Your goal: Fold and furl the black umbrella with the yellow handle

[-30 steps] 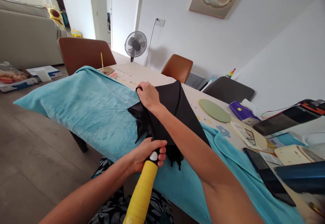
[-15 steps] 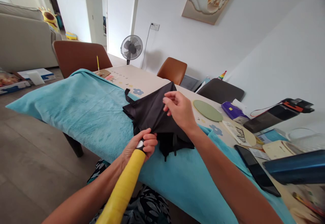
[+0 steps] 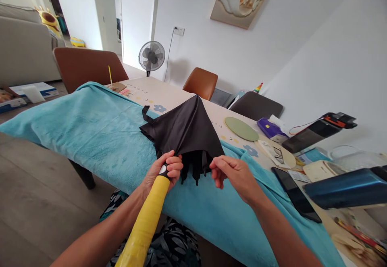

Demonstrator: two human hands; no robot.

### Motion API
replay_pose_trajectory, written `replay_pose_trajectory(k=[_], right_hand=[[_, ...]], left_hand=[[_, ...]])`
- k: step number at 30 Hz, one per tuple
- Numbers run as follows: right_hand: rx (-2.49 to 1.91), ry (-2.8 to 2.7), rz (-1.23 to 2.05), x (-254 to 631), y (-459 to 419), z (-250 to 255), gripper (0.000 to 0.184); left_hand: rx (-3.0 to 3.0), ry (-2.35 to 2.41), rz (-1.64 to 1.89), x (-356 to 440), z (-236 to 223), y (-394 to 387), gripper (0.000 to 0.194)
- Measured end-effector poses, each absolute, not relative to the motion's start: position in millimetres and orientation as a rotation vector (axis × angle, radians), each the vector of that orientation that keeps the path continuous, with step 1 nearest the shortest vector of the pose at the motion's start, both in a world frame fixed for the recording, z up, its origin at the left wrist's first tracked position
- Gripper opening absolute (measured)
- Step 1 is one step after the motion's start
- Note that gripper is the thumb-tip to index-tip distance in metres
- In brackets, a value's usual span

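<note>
A black umbrella point(image 3: 184, 128), partly folded with loose panels, points away from me over the table. Its long handle point(image 3: 146, 222) is wrapped in yellow and runs back toward my lap. My left hand point(image 3: 166, 172) is closed round the top of the handle, at the black collar just below the canopy. At the canopy's right edge, my right hand point(image 3: 231, 174) pinches the black fabric near a rib tip, fingers curled. Several dark rib tips hang down between the two hands. A black strap sticks out on the canopy's left side.
A light-blue cloth point(image 3: 99, 126) covers the near side of the table point(image 3: 178, 93). To the right lie a phone point(image 3: 296, 194), a blue bottle point(image 3: 344, 188), a black bottle point(image 3: 314, 134), glasses point(image 3: 278, 154), a green oval mat point(image 3: 241, 129) and a purple tissue pack point(image 3: 271, 130).
My right hand has come down from above the canopy to its lower right edge and closed on the fabric. The right panel now spreads outward. My left hand keeps its hold.
</note>
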State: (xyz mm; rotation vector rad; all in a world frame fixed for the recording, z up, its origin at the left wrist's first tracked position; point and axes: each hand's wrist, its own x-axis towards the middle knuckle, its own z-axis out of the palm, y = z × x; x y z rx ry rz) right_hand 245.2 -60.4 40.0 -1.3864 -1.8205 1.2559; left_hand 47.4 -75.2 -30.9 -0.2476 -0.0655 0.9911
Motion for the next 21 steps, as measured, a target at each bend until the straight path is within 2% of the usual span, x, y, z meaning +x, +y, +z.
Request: replay_pose_trajectory(k=[4,8,11,12,15,17,21], right_hand=[[-1.373,-1.875,1.319,240,-70,36,0.029],[-1.385,-1.809,0.924,236,-65,42,0.024],[-1.330,-2.038,0.532,230,-47,50,0.017],[-1.261,-2.191,0.409,226,-39,51,0.018],[-0.950,-2.695,0.155,207,-12,53,0.046],[-0.865,-2.902,0.081,193,3,53,0.057],[-0.792,-3.159,0.149,174,16,57,0.061]], left_hand=[[-0.220,-0.041,0.987,47,-31,-76,0.004],[-0.193,0.007,0.979,48,-32,-76,0.008],[-0.171,0.025,0.956,49,-34,-75,0.011],[-0.163,0.025,0.948,49,-34,-75,0.012],[-0.146,0.014,0.934,50,-35,-74,0.014],[-0.138,0.013,0.931,50,-35,-74,0.015],[-0.103,0.050,0.930,49,-37,-73,0.020]])
